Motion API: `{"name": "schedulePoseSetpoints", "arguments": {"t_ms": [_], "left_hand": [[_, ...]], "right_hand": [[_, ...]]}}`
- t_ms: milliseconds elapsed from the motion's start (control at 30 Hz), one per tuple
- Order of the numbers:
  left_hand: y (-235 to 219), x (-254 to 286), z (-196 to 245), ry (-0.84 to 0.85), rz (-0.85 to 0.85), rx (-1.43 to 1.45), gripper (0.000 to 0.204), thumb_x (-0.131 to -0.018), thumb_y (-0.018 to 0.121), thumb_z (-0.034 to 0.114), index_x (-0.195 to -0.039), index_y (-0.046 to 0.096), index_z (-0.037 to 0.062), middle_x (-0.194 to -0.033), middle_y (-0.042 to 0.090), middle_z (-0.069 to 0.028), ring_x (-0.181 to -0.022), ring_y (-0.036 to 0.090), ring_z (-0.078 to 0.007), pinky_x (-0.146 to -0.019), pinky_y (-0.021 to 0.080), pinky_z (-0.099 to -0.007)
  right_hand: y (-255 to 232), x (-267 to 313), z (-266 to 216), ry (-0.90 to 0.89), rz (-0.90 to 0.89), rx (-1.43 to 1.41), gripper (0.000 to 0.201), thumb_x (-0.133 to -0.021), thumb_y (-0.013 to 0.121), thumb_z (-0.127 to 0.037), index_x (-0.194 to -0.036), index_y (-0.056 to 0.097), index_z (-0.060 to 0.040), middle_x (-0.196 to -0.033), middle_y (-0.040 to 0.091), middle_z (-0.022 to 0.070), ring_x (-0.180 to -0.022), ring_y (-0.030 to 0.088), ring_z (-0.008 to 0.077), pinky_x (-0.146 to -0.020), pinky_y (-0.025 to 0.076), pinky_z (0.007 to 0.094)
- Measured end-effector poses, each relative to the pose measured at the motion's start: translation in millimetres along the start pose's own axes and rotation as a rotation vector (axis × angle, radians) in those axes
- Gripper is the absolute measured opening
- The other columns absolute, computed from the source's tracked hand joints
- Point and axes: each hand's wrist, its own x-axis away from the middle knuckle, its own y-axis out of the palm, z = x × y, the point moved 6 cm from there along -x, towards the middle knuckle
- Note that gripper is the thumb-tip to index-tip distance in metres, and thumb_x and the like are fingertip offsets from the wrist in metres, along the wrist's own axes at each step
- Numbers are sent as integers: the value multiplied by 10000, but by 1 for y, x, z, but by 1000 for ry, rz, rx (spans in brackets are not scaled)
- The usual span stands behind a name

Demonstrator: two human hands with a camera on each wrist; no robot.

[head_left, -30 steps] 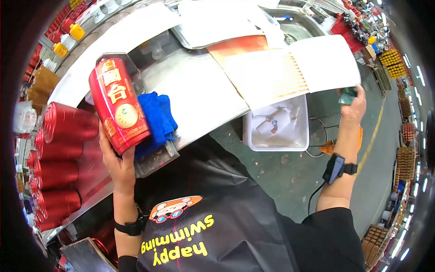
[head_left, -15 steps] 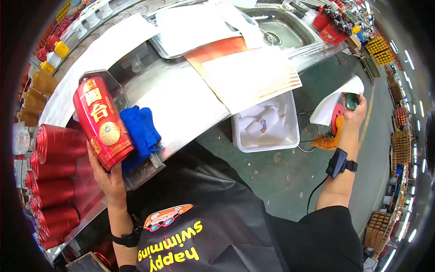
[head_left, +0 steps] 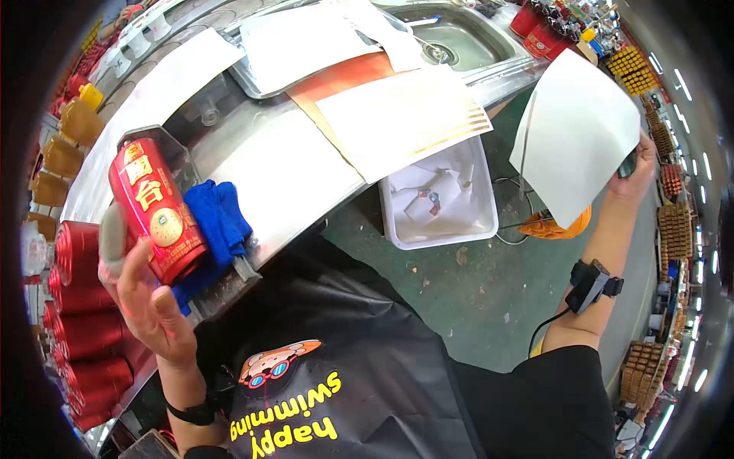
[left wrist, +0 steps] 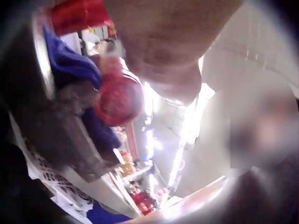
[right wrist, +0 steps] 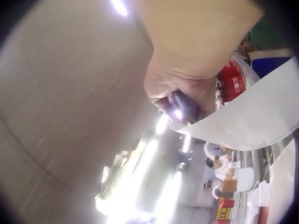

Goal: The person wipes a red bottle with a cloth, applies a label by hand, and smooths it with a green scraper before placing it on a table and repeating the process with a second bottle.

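Observation:
A red bottle (head_left: 162, 218) with gold lettering and a round gold emblem lies tilted in a dark holder at the end of the bench, beside a bunched blue cloth (head_left: 218, 222). My left hand (head_left: 157, 317) is next to its lower end, fingers spread and loosely bent, with a greyish-green cover (head_left: 112, 229) on one finger. In the left wrist view the bottle's round red base (left wrist: 119, 105) shows apart from the hand. Out to the right, my right hand (head_left: 641, 168) grips a white sheet (head_left: 577, 138) by its edge. A small dark green piece (head_left: 627, 164) sits in that palm.
Red cylinders (head_left: 88, 329) are stacked at the left. Paper sheets (head_left: 405, 115) with gold stripes lie on the bench, overhanging a white bin (head_left: 440, 218) with scraps. A sink (head_left: 466, 42) is at the back. An orange cloth (head_left: 562, 224) hangs below the white sheet.
My left hand has let go of the bottle's lower end and moved slightly away. The right hand has pulled the white sheet off the striped sheets and swung it outward to the right.

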Motion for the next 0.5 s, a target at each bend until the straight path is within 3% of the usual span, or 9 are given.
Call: {"name": "schedulePoseSetpoints", "arguments": {"t_ms": [67, 133, 167, 233, 267, 367, 433, 500], "left_hand": [[20, -24, 26, 19, -283, 40, 398, -1038, 456, 306, -1196, 583, -37, -1411, 467, -243, -1340, 434, -341, -1124, 312, -458], [57, -43, 49, 50, -479, 158, 287, -1006, 505, 215, -1070, 638, -31, -1225, 603, -216, -1191, 540, -313, -1052, 376, -419], [79, -54, 61, 72, -533, 253, 227, -977, 540, 160, -986, 669, -27, -1093, 674, -192, -1073, 610, -286, -992, 426, -387], [124, -55, 65, -91, -741, 509, 208, -949, 577, 123, -1054, 658, -38, -1120, 666, -190, -1059, 615, -248, -964, 440, -349], [147, -53, 63, -182, -807, 594, 268, -956, 573, 151, -1157, 626, -19, -1211, 635, -162, -1097, 590, -220, -994, 414, -336], [211, -33, 63, -519, -898, 949, 462, -967, 590, 207, -1375, 506, 6, -1365, 554, -88, -1143, 541, -165, -1023, 387, -312], [248, -17, 67, -603, -816, 1093, 474, -983, 581, 246, -1382, 482, 9, -1333, 543, -42, -1131, 519, -128, -1000, 392, -321], [271, -5, 76, -730, -927, 1286, 412, -988, 575, 272, -1309, 532, 18, -1251, 567, -36, -1121, 510, -121, -979, 391, -317]], "right_hand": [[14, -4, -13, -38, -57, 49, 298, -936, 528, -153, -1096, 643, 71, -1121, 687, 211, -989, 700, 307, -877, 590, 398], [23, -6, -30, -182, 152, 219, 311, -955, 507, -147, -1132, 619, 83, -1125, 685, 211, -982, 701, 314, -849, 603, 399], [42, -4, -32, -228, 23, 242, 325, -961, 510, -151, -1173, 591, 81, -1133, 680, 215, -985, 699, 304, -844, 606, 391], [79, 3, -35, -318, -242, 262, 370, -974, 516, -160, -1256, 535, 78, -1150, 669, 221, -991, 696, 285, -832, 611, 375], [85, -2, -41, -384, -225, 427, 382, -972, 529, -162, -1273, 519, 73, -1161, 661, 225, -1000, 692, 277, -844, 604, 366], [99, -6, -40, -422, -200, 467, 373, -966, 535, -161, -1260, 528, 68, -1167, 654, 216, -1014, 681, 278, -859, 597, 379], [104, -8, -34, -407, -168, 454, 367, -962, 539, -160, -1252, 535, 65, -1171, 649, 209, -1023, 674, 279, -869, 592, 387], [104, -12, -27, -380, -130, 433, 361, -958, 542, -160, -1243, 541, 61, -1174, 643, 203, -1032, 667, 280, -879, 587, 396]]}}
